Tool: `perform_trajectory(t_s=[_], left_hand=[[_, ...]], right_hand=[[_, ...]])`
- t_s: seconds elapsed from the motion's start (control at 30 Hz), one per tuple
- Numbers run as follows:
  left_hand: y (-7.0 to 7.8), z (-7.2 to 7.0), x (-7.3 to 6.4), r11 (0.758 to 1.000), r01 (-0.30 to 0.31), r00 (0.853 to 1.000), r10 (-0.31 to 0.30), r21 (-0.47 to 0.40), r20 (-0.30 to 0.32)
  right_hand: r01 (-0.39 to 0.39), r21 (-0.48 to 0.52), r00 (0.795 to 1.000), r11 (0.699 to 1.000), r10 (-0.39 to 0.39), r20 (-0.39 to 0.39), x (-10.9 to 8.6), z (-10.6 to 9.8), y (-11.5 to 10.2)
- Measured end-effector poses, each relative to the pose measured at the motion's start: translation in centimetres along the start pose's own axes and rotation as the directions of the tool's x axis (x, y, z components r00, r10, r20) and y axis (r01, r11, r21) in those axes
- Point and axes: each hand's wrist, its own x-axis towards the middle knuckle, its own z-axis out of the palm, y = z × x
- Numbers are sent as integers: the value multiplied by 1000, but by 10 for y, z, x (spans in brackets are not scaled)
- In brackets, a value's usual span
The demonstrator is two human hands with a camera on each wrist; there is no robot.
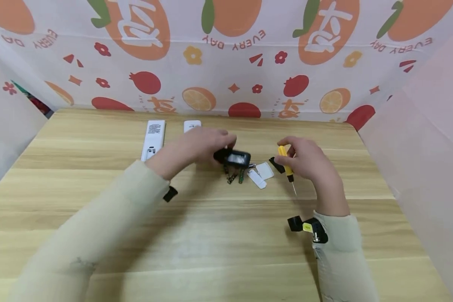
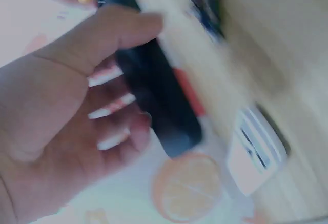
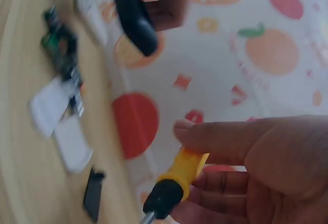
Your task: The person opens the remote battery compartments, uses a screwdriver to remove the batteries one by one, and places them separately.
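My left hand (image 1: pixel 200 144) holds a long black oblong casing (image 1: pixel 238 159) above the table, thumb across it in the left wrist view. The casing's near end shows a greyish panel; its exact kind I cannot tell. The right hand (image 1: pixel 309 157) grips a screwdriver (image 1: pixel 286 161) by its yellow and black handle, the thin shaft slanting down. Small green circuit-board pieces (image 1: pixel 241 176) lie below the casing. Beside them are a squarish white piece (image 1: pixel 265 170) and a narrow white piece (image 1: pixel 257 179). A flat black piece (image 1: pixel 275 164) lies near the screwdriver.
At the back left of the wooden table (image 1: pixel 188 243) lies a long white case (image 1: pixel 154 134) with dark printing. Another white case (image 1: pixel 192 125) is partly hidden by my left hand. A fruit-printed cloth (image 1: pixel 226 63) rises along the table's far edge.
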Motion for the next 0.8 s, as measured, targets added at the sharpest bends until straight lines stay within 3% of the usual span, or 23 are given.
perform_trajectory(t_s=[0.13,0.27,0.37,0.6,0.8], left_hand=[[-26,8,30,991,13,996,-1,132,-89],[-41,17,52,975,41,996,-23,220,-85],[-42,22,63,970,46,998,-34,240,-54],[-36,35,76,977,51,999,-53,205,7],[-33,49,70,978,20,998,-6,210,-64]], right_hand=[[-111,-41,994,993,111,7,5,4,7],[-162,-71,985,984,165,43,8,7,11],[-185,-86,978,979,192,79,10,10,14],[-218,-131,965,967,234,121,15,21,23],[-262,-124,951,957,278,138,17,28,35]])
